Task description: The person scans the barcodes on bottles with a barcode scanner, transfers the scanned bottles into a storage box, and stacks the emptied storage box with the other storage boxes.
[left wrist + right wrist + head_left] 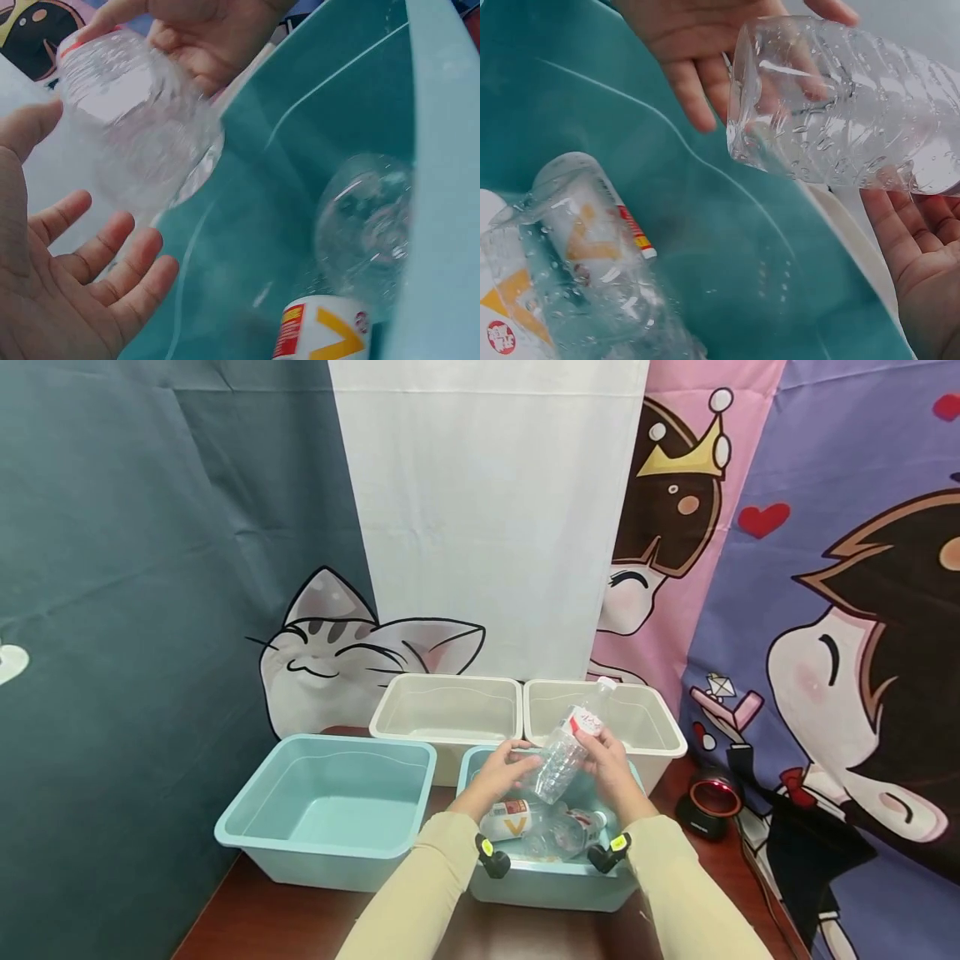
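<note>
Over the right-hand blue bin, my right hand grips a clear plastic bottle around its labelled part. The bottle is tilted, its white cap up and to the right, its ribbed base down toward the left. My left hand has its fingers spread beside the base, palm facing the bottle. Inside the bin lie a bottle with a white label and yellow V and a clear bottle. Up close, the right wrist view shows droplets on the held bottle.
Another blue bin stands to the left. Behind are two off-white bins, the left one and the right one, side by side against a printed curtain. A black device with a red-lit ring sits at the right on the brown table.
</note>
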`<state>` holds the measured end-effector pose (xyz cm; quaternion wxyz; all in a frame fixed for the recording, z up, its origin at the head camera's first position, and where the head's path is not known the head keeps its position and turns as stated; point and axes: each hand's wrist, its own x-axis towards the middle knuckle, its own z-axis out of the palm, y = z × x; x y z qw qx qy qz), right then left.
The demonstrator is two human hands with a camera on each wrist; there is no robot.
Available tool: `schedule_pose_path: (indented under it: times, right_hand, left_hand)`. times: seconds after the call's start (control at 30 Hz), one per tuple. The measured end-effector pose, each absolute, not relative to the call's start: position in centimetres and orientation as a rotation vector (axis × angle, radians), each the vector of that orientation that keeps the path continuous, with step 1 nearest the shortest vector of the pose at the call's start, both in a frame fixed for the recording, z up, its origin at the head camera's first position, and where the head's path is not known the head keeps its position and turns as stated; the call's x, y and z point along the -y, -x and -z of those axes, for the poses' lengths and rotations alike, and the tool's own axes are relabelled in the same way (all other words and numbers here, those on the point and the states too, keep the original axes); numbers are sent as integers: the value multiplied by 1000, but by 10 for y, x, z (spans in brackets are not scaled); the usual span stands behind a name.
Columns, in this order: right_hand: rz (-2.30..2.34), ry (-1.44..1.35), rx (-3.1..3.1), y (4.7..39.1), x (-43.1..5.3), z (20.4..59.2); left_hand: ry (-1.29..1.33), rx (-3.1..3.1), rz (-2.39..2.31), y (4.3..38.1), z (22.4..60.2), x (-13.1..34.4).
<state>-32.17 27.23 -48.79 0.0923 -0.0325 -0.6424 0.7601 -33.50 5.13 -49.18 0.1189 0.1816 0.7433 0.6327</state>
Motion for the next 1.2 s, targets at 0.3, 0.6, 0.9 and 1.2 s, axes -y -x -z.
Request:
schedule_pose_path:
  times: [0.3, 0.6, 0.9, 1.2]
  right_hand:
    - [-2270, 59, 1838, 317, -285, 473]
    - [-2258, 65, 1859, 310, -298, 464]
    - [-2267, 0, 1811, 301, -313, 459]
    - [-2216, -9, 1854, 290, -323, 444]
  left_hand:
    - [-477, -2337, -1841, 339, 473, -24]
    - [-373, -2542, -1771, 338, 473, -4]
    - [-178, -2765, -1477, 340, 485, 16]
    - [-119, -2791, -1293, 337, 488, 23]
